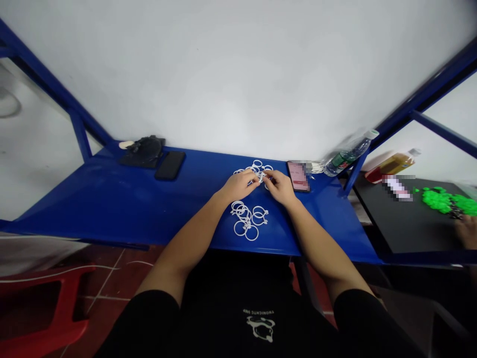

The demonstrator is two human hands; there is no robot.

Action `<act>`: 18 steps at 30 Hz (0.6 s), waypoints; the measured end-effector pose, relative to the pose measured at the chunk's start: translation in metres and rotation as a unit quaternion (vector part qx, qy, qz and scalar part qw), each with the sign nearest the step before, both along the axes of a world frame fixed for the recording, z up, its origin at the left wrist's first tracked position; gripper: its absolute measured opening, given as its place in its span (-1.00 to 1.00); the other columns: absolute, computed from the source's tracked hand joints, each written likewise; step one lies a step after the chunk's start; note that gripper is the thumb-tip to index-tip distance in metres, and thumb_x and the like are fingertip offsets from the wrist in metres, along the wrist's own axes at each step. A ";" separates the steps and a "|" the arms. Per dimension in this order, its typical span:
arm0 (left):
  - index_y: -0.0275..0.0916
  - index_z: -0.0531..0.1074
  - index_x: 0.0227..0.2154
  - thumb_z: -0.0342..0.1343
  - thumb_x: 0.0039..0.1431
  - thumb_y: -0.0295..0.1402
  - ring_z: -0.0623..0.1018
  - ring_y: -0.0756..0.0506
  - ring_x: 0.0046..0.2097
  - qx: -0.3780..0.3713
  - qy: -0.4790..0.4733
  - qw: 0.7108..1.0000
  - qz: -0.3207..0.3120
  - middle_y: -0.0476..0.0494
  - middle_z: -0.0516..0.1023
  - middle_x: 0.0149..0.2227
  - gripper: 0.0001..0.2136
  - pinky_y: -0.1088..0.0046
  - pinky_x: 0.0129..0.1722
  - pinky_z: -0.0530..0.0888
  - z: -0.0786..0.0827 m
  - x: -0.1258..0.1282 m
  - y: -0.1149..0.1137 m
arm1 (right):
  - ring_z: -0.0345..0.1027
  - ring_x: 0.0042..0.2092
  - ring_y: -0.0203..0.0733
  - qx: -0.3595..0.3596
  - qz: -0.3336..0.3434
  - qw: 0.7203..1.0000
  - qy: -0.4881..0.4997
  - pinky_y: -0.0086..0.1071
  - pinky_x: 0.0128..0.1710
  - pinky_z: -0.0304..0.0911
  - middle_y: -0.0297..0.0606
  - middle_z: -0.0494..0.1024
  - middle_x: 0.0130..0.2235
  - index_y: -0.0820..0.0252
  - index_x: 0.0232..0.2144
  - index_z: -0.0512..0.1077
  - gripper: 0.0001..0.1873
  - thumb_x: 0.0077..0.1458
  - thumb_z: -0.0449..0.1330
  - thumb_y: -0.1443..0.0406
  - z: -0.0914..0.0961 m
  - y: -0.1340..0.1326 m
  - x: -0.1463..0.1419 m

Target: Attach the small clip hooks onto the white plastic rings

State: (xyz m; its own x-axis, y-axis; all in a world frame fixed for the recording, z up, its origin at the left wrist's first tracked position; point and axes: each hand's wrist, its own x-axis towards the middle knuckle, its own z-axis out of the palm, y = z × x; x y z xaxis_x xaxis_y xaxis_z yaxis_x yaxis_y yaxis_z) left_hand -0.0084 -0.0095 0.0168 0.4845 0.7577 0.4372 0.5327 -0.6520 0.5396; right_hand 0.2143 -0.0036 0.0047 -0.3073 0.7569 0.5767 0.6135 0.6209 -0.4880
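My left hand (240,186) and my right hand (279,186) meet over the farther group of white plastic rings (257,163) on the blue table. Fingers of both hands are bent inward, pinching at a small white ring (261,176) between them; which part each one grips is too small to make out. Around and beneath the fingertips lie more rings of this kind, partly hidden by the hands. Closer to my body, between my forearms, several white rings with small eyelets (244,214) lie loosely overlapping.
A lit phone (298,176) lies right of my right hand, with a white cable (317,167) and a leaning plastic bottle (348,156) beyond. Leftward are a dark phone (170,165) and a black bag (145,150). A co-worker's hand (467,231) touches green pieces (437,200) on a black table.
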 end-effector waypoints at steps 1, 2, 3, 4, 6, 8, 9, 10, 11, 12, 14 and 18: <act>-0.21 0.52 -0.26 0.14 0.39 -0.35 0.55 -0.06 -0.19 0.003 -0.002 1.000 -0.001 -0.10 0.56 -0.17 -0.89 0.39 -0.13 0.45 0.000 0.000 0.000 | 0.49 -0.31 -0.13 -0.003 0.002 1.000 0.000 -0.25 -0.24 0.41 -0.17 0.66 -0.20 0.11 -0.03 0.55 -0.70 0.38 0.16 0.10 0.000 0.000 0.000; -0.21 0.52 -0.26 0.14 0.39 -0.35 0.55 -0.06 -0.20 0.006 -0.003 1.000 -0.004 -0.10 0.56 -0.16 -0.89 0.39 -0.13 0.45 -0.001 0.001 -0.001 | 0.50 -0.30 -0.12 -0.004 0.004 1.000 0.001 -0.25 -0.23 0.41 -0.17 0.66 -0.21 0.11 -0.06 0.55 -0.72 0.39 0.15 0.10 0.000 0.000 0.000; -0.20 0.53 -0.25 0.14 0.39 -0.35 0.55 -0.06 -0.20 0.007 -0.003 1.000 -0.006 -0.10 0.57 -0.16 -0.90 0.39 -0.13 0.45 -0.001 0.001 -0.001 | 0.51 -0.29 -0.12 -0.005 0.004 1.000 0.004 -0.25 -0.23 0.40 -0.17 0.66 -0.21 0.11 -0.09 0.55 -0.73 0.39 0.15 0.11 0.000 0.000 0.000; -0.20 0.53 -0.23 0.16 0.38 -0.34 0.55 -0.05 -0.21 0.005 -0.005 1.000 -0.006 -0.10 0.57 -0.15 -0.91 0.39 -0.13 0.46 -0.002 0.002 -0.001 | 0.51 -0.29 -0.11 -0.004 0.005 1.000 0.006 -0.26 -0.23 0.40 -0.18 0.66 -0.22 0.11 -0.11 0.55 -0.75 0.39 0.15 0.12 0.000 0.000 0.000; -0.19 0.53 -0.10 0.20 0.36 -0.31 0.55 -0.05 -0.22 -0.007 -0.018 1.000 0.004 -0.11 0.58 -0.12 -0.87 0.39 -0.13 0.46 -0.003 0.002 -0.001 | 0.51 -0.29 -0.12 0.000 0.011 1.000 0.006 -0.27 -0.25 0.39 -0.19 0.66 -0.24 0.10 -0.14 0.54 -0.77 0.39 0.16 0.14 0.000 -0.001 -0.001; -0.19 0.49 0.06 0.22 0.35 -0.28 0.55 -0.05 -0.23 -0.024 -0.040 0.999 0.021 -0.12 0.60 -0.11 -0.73 0.39 -0.13 0.47 -0.004 0.003 0.000 | 0.51 -0.29 -0.12 0.007 0.025 1.000 -0.002 -0.27 -0.26 0.38 -0.20 0.66 -0.24 0.10 -0.14 0.54 -0.79 0.39 0.15 0.15 0.000 -0.003 -0.002; -0.19 0.48 0.10 0.22 0.35 -0.26 0.56 -0.05 -0.22 -0.029 -0.047 0.998 0.026 -0.12 0.60 -0.11 -0.69 0.39 -0.14 0.47 -0.004 0.002 0.001 | 0.51 -0.29 -0.12 0.011 0.034 0.999 -0.006 -0.28 -0.26 0.38 -0.20 0.66 -0.24 0.10 -0.14 0.54 -0.79 0.39 0.15 0.16 0.000 -0.004 -0.002; -0.19 0.50 0.09 0.21 0.37 -0.25 0.56 -0.06 -0.22 -0.031 -0.050 0.998 0.027 -0.12 0.61 -0.12 -0.70 0.39 -0.14 0.47 -0.004 0.002 0.001 | 0.52 -0.28 -0.12 0.015 0.044 0.999 -0.009 -0.28 -0.25 0.38 -0.19 0.66 -0.24 0.10 -0.12 0.53 -0.79 0.40 0.14 0.16 0.000 -0.005 -0.003; -0.18 0.53 0.05 0.19 0.38 -0.23 0.56 -0.06 -0.21 -0.029 -0.048 0.998 0.022 -0.12 0.61 -0.13 -0.74 0.39 -0.14 0.46 -0.003 0.002 0.002 | 0.52 -0.26 -0.11 0.019 0.054 0.998 -0.013 -0.28 -0.24 0.39 -0.19 0.66 -0.23 0.10 -0.11 0.53 -0.78 0.41 0.12 0.17 0.000 -0.005 -0.003; -0.18 0.56 -0.01 0.17 0.40 -0.22 0.56 -0.07 -0.20 -0.023 -0.043 0.999 0.015 -0.11 0.61 -0.15 -0.77 0.39 -0.13 0.46 -0.003 0.001 0.003 | 0.53 -0.24 -0.11 0.022 0.063 0.998 -0.018 -0.27 -0.22 0.39 -0.18 0.66 -0.22 0.10 -0.10 0.53 -0.78 0.41 0.11 0.18 0.001 -0.006 -0.004; -0.18 0.60 -0.11 0.13 0.43 -0.20 0.56 -0.08 -0.17 -0.007 -0.031 1.000 -0.001 -0.11 0.61 -0.18 -0.79 0.39 -0.11 0.45 -0.004 0.000 0.004 | 0.54 -0.20 -0.10 0.021 0.076 0.996 -0.031 -0.26 -0.18 0.40 -0.17 0.66 -0.20 0.10 -0.08 0.52 -0.77 0.43 0.09 0.19 0.002 -0.007 -0.004; -0.17 0.61 -0.13 0.08 0.46 -0.18 0.57 -0.09 -0.14 0.016 -0.023 0.999 -0.018 -0.11 0.61 -0.19 -0.75 0.38 -0.08 0.45 -0.007 -0.002 0.007 | 0.53 -0.20 -0.09 0.003 0.081 0.996 -0.042 -0.26 -0.18 0.40 -0.17 0.66 -0.20 0.09 -0.11 0.51 -0.77 0.44 0.08 0.18 0.004 -0.007 -0.004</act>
State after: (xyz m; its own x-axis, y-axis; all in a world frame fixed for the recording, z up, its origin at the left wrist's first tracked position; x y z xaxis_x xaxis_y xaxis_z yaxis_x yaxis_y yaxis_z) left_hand -0.0101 -0.0024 0.0101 0.4896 0.7257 0.4834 0.4842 -0.6873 0.5414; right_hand 0.2099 -0.0107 0.0091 -0.4721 0.6902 0.5484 0.5433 0.7177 -0.4356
